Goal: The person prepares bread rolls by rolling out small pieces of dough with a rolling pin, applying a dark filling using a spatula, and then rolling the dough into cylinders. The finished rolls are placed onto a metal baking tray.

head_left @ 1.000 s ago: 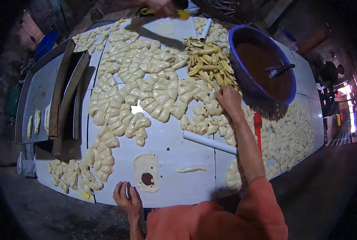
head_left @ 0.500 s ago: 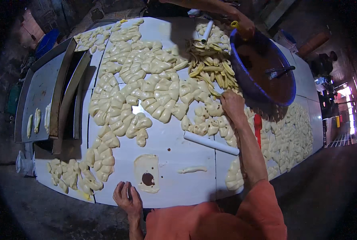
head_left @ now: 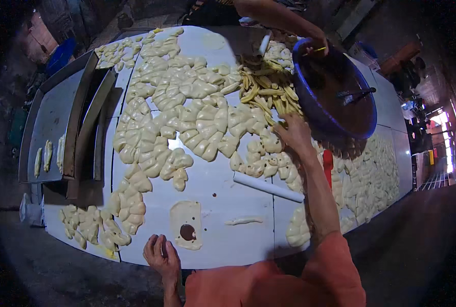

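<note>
Reaching further now, the right hand (head_left: 294,134) has slid from the dough pieces up to the banana strips (head_left: 266,97).
Its fingers are spread wide, touching the near end of the strips, just beside the blue bowl (head_left: 310,105) of brown filling. Left hand (head_left: 161,256) rests loosely curled on the surface (head_left: 223,189) edge, holding nothing, next to a flat dough sheet (head_left: 187,225) with a brown dab. White roller (head_left: 269,187) lies between them. Dough pieces (head_left: 187,117) cover the middle; a co-worker's hand (head_left: 317,43) reaches over the bowl's far rim.
</note>
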`<state>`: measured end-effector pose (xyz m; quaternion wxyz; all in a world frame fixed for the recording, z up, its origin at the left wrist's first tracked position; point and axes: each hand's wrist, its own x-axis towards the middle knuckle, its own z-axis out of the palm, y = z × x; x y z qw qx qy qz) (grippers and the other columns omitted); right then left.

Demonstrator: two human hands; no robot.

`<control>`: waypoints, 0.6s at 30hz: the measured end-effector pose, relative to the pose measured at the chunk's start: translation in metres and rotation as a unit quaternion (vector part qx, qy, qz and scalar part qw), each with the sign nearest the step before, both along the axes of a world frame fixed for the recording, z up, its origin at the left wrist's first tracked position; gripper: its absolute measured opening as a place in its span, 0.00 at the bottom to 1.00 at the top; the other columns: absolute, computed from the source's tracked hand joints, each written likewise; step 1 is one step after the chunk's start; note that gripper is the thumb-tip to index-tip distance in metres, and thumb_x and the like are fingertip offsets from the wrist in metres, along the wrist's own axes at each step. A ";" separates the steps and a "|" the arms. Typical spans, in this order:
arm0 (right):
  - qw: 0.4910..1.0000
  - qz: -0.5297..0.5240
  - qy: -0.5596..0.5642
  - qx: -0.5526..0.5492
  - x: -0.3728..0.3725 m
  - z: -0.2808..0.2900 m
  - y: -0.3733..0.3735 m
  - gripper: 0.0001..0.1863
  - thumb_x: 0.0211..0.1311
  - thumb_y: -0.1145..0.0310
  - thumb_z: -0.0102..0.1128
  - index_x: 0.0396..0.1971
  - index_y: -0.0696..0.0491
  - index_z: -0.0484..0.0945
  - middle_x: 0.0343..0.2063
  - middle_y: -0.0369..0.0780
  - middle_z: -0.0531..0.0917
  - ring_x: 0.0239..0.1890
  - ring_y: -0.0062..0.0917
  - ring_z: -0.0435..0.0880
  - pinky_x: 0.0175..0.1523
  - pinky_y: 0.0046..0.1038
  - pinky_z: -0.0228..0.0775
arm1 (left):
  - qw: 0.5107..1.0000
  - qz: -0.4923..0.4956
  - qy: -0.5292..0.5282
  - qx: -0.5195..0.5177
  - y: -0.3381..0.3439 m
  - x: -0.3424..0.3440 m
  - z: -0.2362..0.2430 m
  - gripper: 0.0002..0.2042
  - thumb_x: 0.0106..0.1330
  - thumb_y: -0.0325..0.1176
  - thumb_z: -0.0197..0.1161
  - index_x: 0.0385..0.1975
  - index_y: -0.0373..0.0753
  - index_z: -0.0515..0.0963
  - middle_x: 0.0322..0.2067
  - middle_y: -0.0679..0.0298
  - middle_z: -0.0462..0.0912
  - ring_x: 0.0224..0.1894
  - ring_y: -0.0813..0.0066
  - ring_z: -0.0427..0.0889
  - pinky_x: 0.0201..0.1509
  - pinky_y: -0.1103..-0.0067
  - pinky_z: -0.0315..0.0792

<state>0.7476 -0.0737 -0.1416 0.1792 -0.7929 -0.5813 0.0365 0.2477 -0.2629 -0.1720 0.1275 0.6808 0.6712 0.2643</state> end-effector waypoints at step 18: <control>0.872 -0.046 0.487 0.036 -0.009 -0.004 -0.012 0.18 0.68 0.65 0.65 0.48 0.63 0.83 0.34 0.39 0.87 0.36 0.22 0.85 0.44 0.25 0.77 | 1.000 -0.005 0.001 0.020 -0.002 -0.002 -0.001 0.13 0.65 0.27 0.64 0.49 0.35 0.81 0.52 0.50 0.80 0.57 0.49 0.76 0.62 0.58 0.67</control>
